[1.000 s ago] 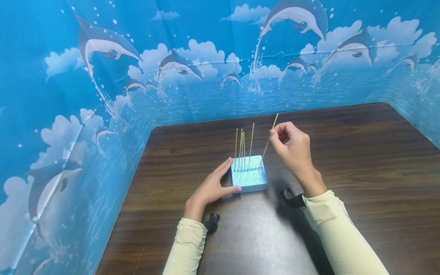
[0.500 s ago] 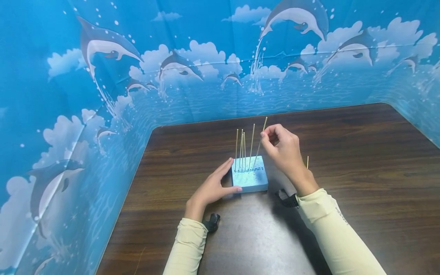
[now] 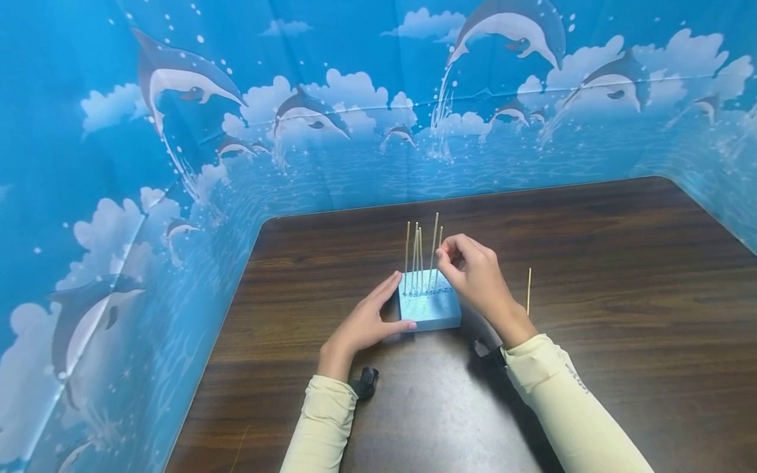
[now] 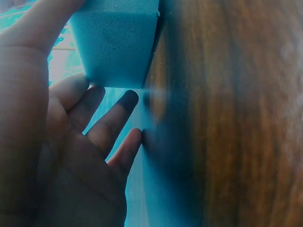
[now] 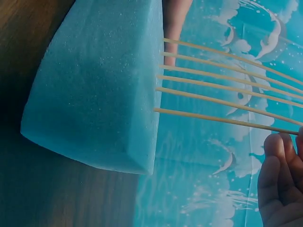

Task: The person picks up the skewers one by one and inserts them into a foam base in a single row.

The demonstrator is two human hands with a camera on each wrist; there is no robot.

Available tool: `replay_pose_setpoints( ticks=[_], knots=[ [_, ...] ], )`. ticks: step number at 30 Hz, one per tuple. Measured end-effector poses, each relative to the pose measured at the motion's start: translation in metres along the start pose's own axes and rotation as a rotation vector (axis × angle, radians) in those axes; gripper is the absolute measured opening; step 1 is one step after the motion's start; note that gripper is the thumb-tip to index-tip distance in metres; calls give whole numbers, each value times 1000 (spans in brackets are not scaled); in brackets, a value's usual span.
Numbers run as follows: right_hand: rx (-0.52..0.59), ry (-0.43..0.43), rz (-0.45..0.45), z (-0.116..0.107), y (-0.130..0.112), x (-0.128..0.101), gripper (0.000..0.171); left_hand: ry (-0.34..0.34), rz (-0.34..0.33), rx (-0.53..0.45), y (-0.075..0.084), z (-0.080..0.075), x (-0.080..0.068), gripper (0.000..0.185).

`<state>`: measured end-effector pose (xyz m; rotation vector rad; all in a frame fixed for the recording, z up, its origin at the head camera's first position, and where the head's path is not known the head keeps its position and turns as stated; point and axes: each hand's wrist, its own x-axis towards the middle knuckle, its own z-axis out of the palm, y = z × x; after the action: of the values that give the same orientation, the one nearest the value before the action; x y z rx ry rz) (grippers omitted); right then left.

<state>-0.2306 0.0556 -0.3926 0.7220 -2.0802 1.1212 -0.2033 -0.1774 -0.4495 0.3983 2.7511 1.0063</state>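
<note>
A light blue foam block (image 3: 432, 310) sits on the dark wooden table (image 3: 621, 276), with several thin wooden sticks (image 3: 416, 253) standing upright in its far edge. My right hand (image 3: 445, 257) pinches one stick (image 3: 439, 242) at the right end of the row, its lower end at the block's top. My left hand (image 3: 391, 303) braces the block with straight fingers along its left side and the thumb across the front. In the right wrist view the foam block (image 5: 94, 94) fills the left, and the pinched stick (image 5: 222, 119) runs to my fingertips (image 5: 279, 189). In the left wrist view my thumb (image 4: 28, 56) presses the foam block (image 4: 116, 42).
One loose stick (image 3: 528, 291) lies on the table to the right of my right wrist. A blue dolphin-print backdrop (image 3: 355, 131) walls the table at the back and on both sides. A black strap (image 3: 362, 382) sits on each wrist.
My right hand moved left and down with its stick, bringing it from a slant to upright in line with the row. The loose stick on the table came into view. The left hand stayed put.
</note>
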Motion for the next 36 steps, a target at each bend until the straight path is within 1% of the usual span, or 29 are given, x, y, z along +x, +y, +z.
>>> replay_pose_setpoints(
  ticks=[6,8,9,14,16,19,22,25,28,32,36],
  knots=[
    [22,13,8,-2,0,-3,5,-5,-15,1,2,0,0,104],
    [27,17,23,-4,0,-5,2,-7,-10,-1,2,1,-1,104],
    [27,24,35,-5,1,-7,1,-6,-4,-4,2,1,-1,104],
    [13,69,120,-17,11,-18,10,12,30,-19,2,0,-2,104],
    [1,88,157,-25,17,-23,10,10,28,-17,1,0,-2,104],
    [-20,107,239,-38,26,-32,12,5,22,-9,1,0,-2,104],
    [-32,102,365,-51,35,-41,17,5,19,-3,0,-1,-1,104],
    [-64,63,495,-63,41,-49,26,5,25,-2,0,-1,0,103],
    [-115,2,595,-74,48,-58,33,1,27,0,0,-1,1,103],
    [-178,-50,680,-83,56,-68,36,-1,16,0,0,0,0,104],
    [-215,-63,710,-85,64,-76,35,6,15,-2,-1,0,0,103]
  ],
)
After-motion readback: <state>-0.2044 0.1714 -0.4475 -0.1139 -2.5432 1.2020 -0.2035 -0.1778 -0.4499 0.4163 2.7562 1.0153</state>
